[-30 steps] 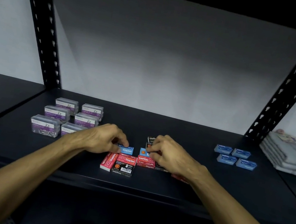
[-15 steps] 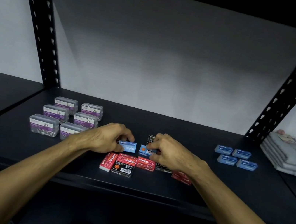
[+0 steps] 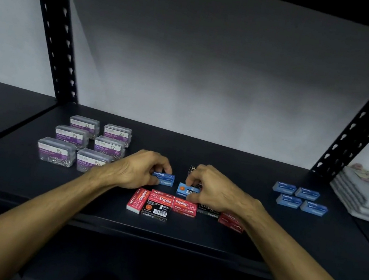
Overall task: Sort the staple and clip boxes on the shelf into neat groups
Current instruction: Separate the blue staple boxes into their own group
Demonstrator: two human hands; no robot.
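L hand (image 3: 136,171) pinched blue box (image 3: 164,179), R hand (image 3: 213,188) pinched another (image 3: 186,190); should've lifted clear, then placed w/ blue group (image 3: 299,200) at 3 o'clock, edges flush.

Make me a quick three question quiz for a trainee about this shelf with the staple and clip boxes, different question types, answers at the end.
1. True or false: the paper clip boxes sit in a group of six at the left of the shelf.
2. Multiple choice: what does each hand hold? A) a red staple box B) a blue staple box C) a paper clip box
3. Fill in: the sorted blue group at the right has ___ boxes.

Key
1. True.
2. B: the left hand pinches one blue box, the right hand another.
3. Four.
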